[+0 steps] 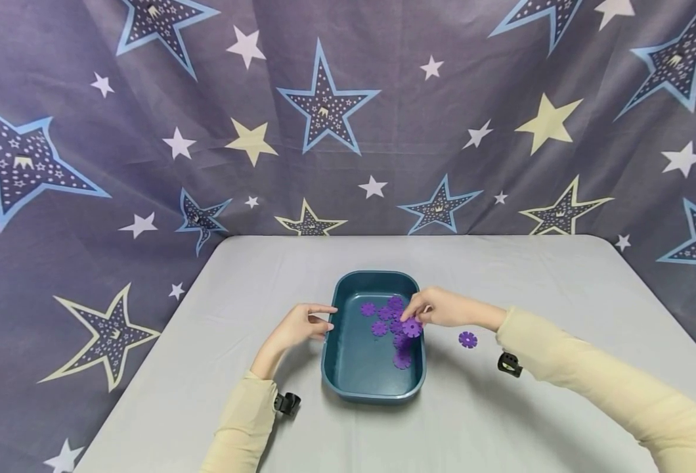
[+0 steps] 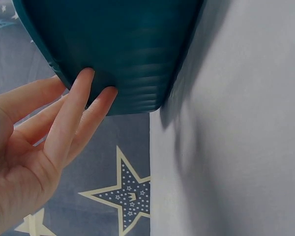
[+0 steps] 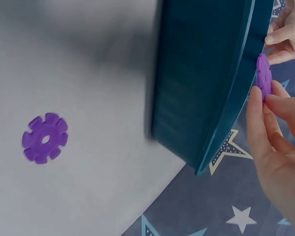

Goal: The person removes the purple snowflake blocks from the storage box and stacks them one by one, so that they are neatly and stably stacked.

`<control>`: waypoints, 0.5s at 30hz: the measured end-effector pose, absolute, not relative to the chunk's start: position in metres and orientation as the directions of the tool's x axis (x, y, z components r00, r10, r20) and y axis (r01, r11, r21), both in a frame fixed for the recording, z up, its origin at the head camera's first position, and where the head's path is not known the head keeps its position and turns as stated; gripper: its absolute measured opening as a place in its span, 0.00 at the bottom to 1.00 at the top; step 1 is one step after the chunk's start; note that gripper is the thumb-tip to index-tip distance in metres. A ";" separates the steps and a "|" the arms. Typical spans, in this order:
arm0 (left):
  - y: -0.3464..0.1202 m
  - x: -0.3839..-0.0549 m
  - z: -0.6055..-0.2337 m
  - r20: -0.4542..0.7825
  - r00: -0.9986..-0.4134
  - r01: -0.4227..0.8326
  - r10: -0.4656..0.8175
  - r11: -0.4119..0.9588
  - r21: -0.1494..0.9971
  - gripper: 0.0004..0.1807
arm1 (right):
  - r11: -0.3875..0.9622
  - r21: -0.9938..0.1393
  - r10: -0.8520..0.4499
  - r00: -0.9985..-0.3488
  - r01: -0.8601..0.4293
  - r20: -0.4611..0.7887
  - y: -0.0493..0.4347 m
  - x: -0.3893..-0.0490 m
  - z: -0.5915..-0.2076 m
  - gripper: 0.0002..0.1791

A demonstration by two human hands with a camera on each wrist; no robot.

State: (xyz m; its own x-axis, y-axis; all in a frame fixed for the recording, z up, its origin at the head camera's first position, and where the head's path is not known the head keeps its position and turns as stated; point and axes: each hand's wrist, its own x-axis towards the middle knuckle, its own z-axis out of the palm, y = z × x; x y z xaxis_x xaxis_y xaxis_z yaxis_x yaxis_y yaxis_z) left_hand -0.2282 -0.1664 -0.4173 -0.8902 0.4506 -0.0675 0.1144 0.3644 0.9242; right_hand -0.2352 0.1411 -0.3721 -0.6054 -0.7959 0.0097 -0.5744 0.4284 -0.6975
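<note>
A deep teal plastic tub point(image 1: 336, 368) stands on the table, with several purple notched plastic discs point(image 1: 379, 328) lying in it. My left hand point(image 1: 297, 326) holds the tub's left rim; in the left wrist view its fingers point(image 2: 81, 96) lie against the outer wall. Over the right rim, my right hand point(image 1: 442, 307) pinches one purple notched disc point(image 3: 264, 76) between thumb and fingertips, its flat face showing in the head view. Another purple notched disc point(image 3: 45, 138) lies flat on the table, right of the tub and below the right forearm.
The table point(image 1: 218, 407) has a pale grey cover. Behind and beside it hangs a dark curtain point(image 1: 383, 131) printed with stars. Black wrist straps with cameras point(image 1: 287, 404) sit at both cream sleeves point(image 1: 608, 387).
</note>
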 end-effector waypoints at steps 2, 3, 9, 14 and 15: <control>-0.168 -0.229 -0.418 -0.053 -0.887 0.125 0.458 0.350 0.928 0.20 | 0.416 -0.707 -0.795 -0.607 -0.572 0.023 0.146 -0.235 -0.372 0.16; -0.171 -0.234 -0.426 -0.020 -0.876 0.155 0.481 0.322 0.934 0.20 | 0.417 -0.712 -0.790 -0.612 -0.565 0.023 0.148 -0.235 -0.372 0.16; -0.171 -0.234 -0.428 -0.019 -0.877 0.155 0.480 0.322 0.934 0.20 | 0.454 -0.717 -0.749 -0.662 -0.529 0.013 0.161 -0.234 -0.371 0.17; -0.165 -0.229 -0.418 -0.085 -0.896 0.099 0.436 0.383 0.918 0.20 | 0.451 -0.725 -0.732 -0.680 -0.521 0.033 0.171 -0.231 -0.370 0.16; -0.165 -0.229 -0.417 -0.089 -0.897 0.094 0.433 0.384 0.919 0.20 | 0.450 -0.729 -0.728 -0.685 -0.517 0.036 0.174 -0.231 -0.369 0.16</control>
State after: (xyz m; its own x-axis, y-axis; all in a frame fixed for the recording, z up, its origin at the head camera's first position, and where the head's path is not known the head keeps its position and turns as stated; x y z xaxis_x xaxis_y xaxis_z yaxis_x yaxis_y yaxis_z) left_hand -0.2291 -0.1649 -0.4173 -0.8969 0.4332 -0.0892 0.0940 0.3837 0.9186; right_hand -0.2307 0.1737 -0.3693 -0.6846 -0.7281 0.0360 -0.5165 0.4496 -0.7287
